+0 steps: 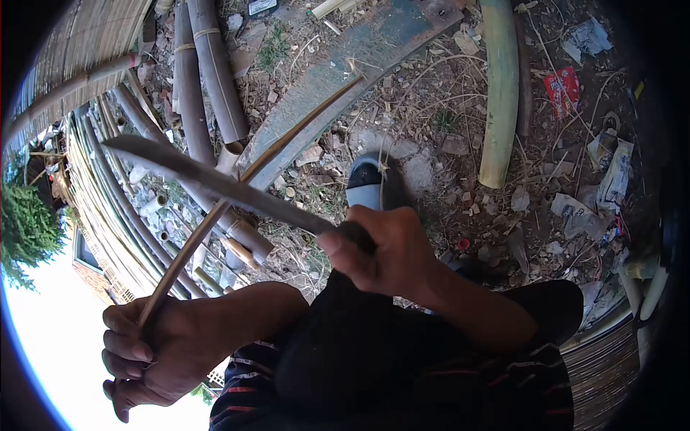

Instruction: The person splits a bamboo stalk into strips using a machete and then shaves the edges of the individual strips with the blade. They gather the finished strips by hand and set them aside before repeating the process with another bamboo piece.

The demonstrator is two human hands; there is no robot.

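Note:
My left hand [162, 345], at the lower left, is closed around one end of a long, thin bamboo strip [181, 260]. The strip slants up to the right, and its pale far end overlaps a weathered board [302, 118] on the ground. In my right hand [392, 251], near the middle, is the dark handle of a large knife [269, 205]. Its long blade points to the upper left and crosses over the strip in this view. The knife covers a short part of the strip at the crossing.
Thick bamboo poles [192, 108] lie at the left, beside a stack of long split bamboo [108, 223]. A wide pale-green bamboo piece [499, 100] lies on the right. A shoe [366, 183] stands on the debris-strewn ground. Near a red wrapper [563, 92] is crumpled litter [614, 172].

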